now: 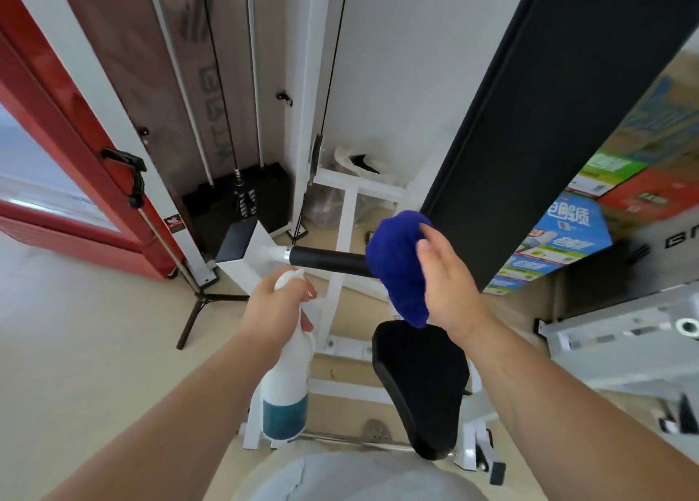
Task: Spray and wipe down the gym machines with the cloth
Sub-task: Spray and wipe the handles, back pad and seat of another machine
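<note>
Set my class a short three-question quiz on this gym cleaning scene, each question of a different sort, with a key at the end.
1. Multiple choice: which hand grips the spray bottle? A left, B right.
2. True or false: the blue cloth covers one end of the black padded bar.
3. Fill in: just below the cloth is the machine's black ___.

Key: 1 A, the left hand; 2 true; 3 seat.

Open floor (94,330) lies left; the black seat (420,383), white frame (342,236) and dark upright pad (548,122) crowd the right.
</note>
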